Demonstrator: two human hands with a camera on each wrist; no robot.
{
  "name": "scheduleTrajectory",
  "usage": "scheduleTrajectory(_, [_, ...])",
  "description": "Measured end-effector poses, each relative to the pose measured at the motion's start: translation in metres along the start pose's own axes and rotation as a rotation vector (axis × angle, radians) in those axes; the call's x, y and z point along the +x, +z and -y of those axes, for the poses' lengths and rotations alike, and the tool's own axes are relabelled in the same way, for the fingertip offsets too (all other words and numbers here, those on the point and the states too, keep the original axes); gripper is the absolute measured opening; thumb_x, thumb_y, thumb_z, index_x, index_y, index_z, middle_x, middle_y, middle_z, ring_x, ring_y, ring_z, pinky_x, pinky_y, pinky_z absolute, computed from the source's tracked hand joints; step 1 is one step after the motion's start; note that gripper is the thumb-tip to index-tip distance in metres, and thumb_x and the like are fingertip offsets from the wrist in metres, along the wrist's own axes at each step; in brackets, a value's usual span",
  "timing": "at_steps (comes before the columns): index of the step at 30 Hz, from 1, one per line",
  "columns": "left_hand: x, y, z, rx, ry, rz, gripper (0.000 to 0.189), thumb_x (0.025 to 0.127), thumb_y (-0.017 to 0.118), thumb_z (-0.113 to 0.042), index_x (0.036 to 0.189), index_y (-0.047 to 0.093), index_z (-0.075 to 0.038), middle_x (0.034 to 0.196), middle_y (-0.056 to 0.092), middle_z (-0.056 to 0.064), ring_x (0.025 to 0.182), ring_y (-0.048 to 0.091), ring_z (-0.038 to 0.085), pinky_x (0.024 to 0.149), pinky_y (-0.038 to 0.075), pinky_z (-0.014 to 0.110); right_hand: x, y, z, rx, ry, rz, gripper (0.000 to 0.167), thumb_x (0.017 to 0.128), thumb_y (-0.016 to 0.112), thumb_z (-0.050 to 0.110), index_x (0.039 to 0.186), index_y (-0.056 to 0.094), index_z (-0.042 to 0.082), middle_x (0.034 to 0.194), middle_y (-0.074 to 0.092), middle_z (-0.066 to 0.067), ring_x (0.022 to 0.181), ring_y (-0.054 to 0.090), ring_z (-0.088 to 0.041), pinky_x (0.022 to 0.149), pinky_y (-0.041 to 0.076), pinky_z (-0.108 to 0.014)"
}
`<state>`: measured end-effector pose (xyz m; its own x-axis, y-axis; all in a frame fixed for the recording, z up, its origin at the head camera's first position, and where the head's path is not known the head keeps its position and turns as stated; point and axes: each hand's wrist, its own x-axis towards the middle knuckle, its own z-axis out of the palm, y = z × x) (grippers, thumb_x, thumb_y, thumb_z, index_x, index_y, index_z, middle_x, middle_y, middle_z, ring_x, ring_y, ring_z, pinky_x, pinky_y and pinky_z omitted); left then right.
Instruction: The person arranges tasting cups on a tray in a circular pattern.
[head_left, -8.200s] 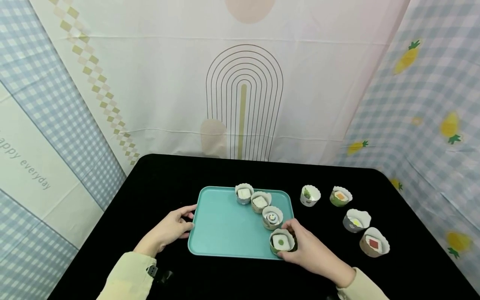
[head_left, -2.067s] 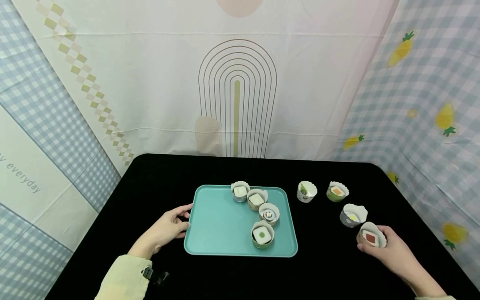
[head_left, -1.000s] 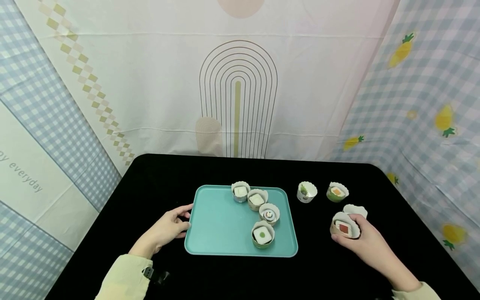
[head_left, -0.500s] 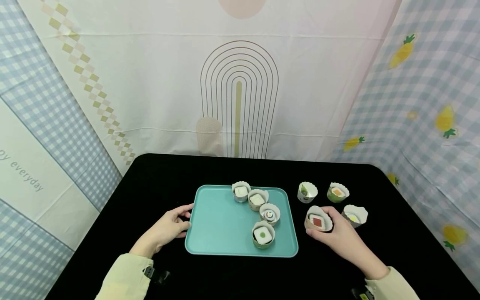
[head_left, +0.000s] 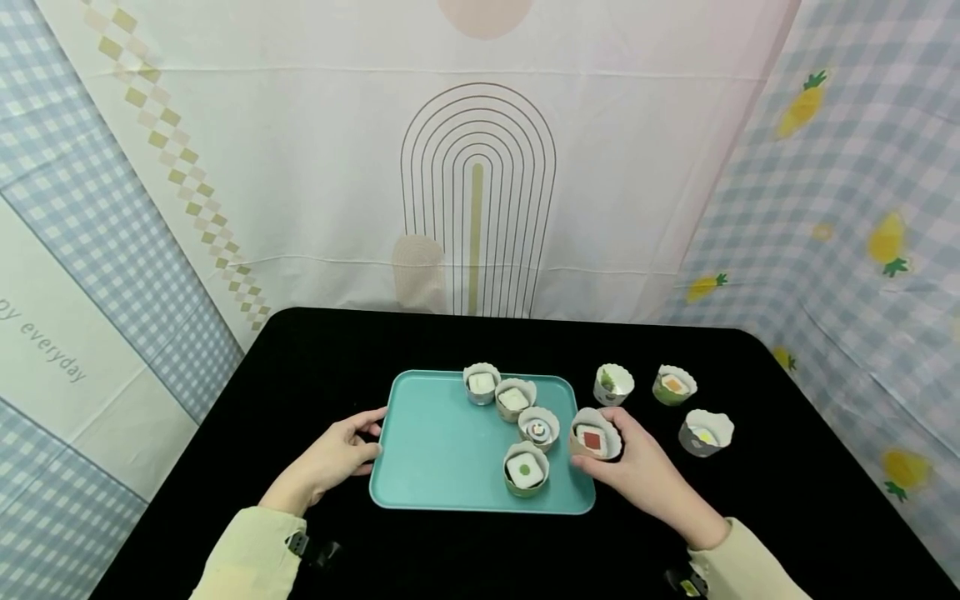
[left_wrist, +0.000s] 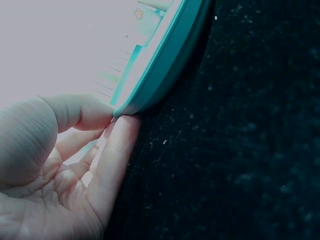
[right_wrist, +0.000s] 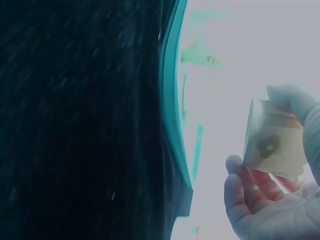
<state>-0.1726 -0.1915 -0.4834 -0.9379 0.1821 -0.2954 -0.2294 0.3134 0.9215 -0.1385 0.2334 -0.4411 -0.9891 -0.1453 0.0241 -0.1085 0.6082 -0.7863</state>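
Observation:
A teal tray (head_left: 442,454) lies on the black table. My left hand (head_left: 341,454) pinches its left rim (left_wrist: 150,75) between thumb and fingers. My right hand (head_left: 630,471) grips a paper cup with a red-topped white piece (head_left: 595,435) and holds it over the tray's right edge; in the right wrist view the cup (right_wrist: 272,145) hangs above the rim (right_wrist: 172,120). Several cups stand on the tray: two plain white ones (head_left: 481,382) (head_left: 514,398), a swirl one (head_left: 537,429) and a green-dot one (head_left: 525,468).
Three more paper cups stand on the table right of the tray: a green-sprig one (head_left: 613,383), an orange-topped one (head_left: 673,385) and a yellow-topped one (head_left: 706,433). Patterned cloth walls enclose the table on the back and both sides.
My right hand took the red-topped cup from the table's right side and carried it left to the tray's right edge. The left hand kept its hold on the tray.

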Motion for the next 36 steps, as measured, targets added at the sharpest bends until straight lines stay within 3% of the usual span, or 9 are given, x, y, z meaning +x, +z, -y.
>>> scheduleTrajectory(14, [-0.001, 0.000, -0.001, 0.018, -0.006, -0.005, 0.060, 0.091, 0.059, -0.002, 0.146, 0.044, -0.019, 0.115, 0.049, 0.010, 0.082, 0.055, 0.026, 0.078, 0.057, 0.039, 0.011, 0.037, 0.036, 0.071, -0.102, 0.044, 0.056, 0.076, 0.082, 0.040, 0.122, 0.053, 0.027, 0.112, 0.059, 0.001, 0.092, 0.060, -0.012, 0.074, 0.055, -0.031])
scheduleTrajectory(23, [0.000, 0.000, 0.000, 0.010, 0.001, 0.002, 0.061, 0.091, 0.059, -0.001, 0.147, 0.043, -0.017, 0.116, 0.049, 0.010, 0.081, 0.054, 0.026, 0.078, 0.057, 0.039, 0.020, 0.064, 0.058, 0.093, -0.192, 0.129, 0.058, 0.079, 0.079, 0.040, 0.127, 0.048, 0.027, 0.116, 0.054, 0.004, 0.094, 0.059, -0.012, 0.074, 0.054, -0.028])
scheduleTrajectory(29, [-0.001, -0.001, -0.001, 0.008, -0.002, -0.007, 0.060, 0.091, 0.059, -0.001, 0.146, 0.044, -0.018, 0.115, 0.049, 0.010, 0.083, 0.055, 0.027, 0.078, 0.057, 0.039, 0.029, 0.076, 0.070, 0.039, -0.282, 0.123, 0.058, 0.078, 0.081, 0.034, 0.126, 0.051, 0.021, 0.114, 0.056, 0.004, 0.094, 0.059, -0.017, 0.075, 0.053, -0.030])
scheduleTrajectory(36, [-0.002, -0.001, -0.001, 0.004, -0.003, 0.008, 0.060, 0.091, 0.058, 0.000, 0.147, 0.043, -0.017, 0.116, 0.048, 0.011, 0.082, 0.054, 0.027, 0.079, 0.056, 0.039, 0.035, 0.089, 0.076, -0.145, -0.303, 0.200, 0.064, 0.080, 0.079, 0.037, 0.132, 0.050, 0.012, 0.121, 0.055, 0.002, 0.102, 0.056, -0.012, 0.086, 0.050, -0.031])
